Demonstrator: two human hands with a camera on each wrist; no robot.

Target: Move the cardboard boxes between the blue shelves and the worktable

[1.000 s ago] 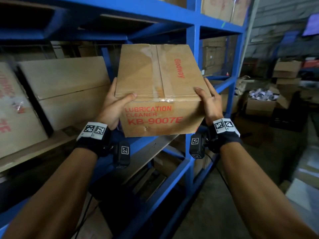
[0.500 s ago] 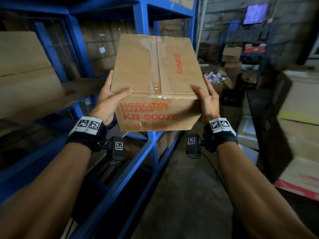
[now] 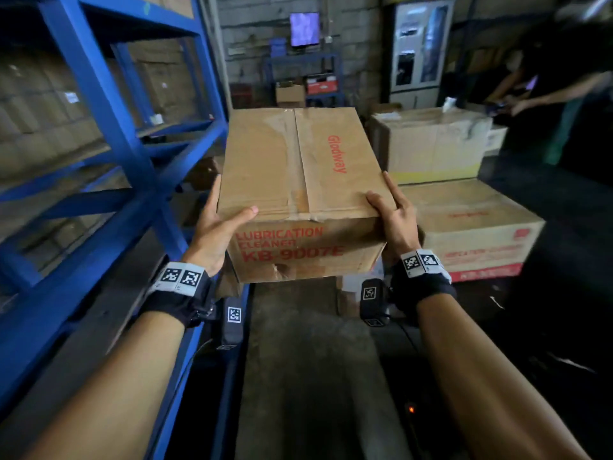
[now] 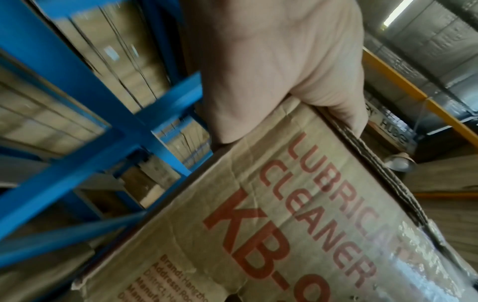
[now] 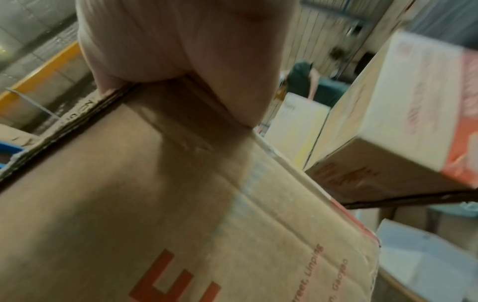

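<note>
Cardboard box (image 3: 298,180) printed "LUBRICATION CLEANER" is held in the air between both hands, clear of the blue shelves (image 3: 109,134) on the left. Left hand (image 3: 215,230) grasps its near left corner, thumb on top; right hand (image 3: 396,220) grasps the near right corner likewise. More boxes (image 3: 464,224) sit stacked beyond on the right.

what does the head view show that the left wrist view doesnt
Only the head view shows the right hand on the box's other side, the stacked boxes beyond it, the taped top printed Glodway, and a second person at far right. Only the left wrist view shows the small address print low on the box's front. Both show the left hand holding the cardboard box, its LUBRICATION CLEANER lettering, and the blue shelves.
</note>
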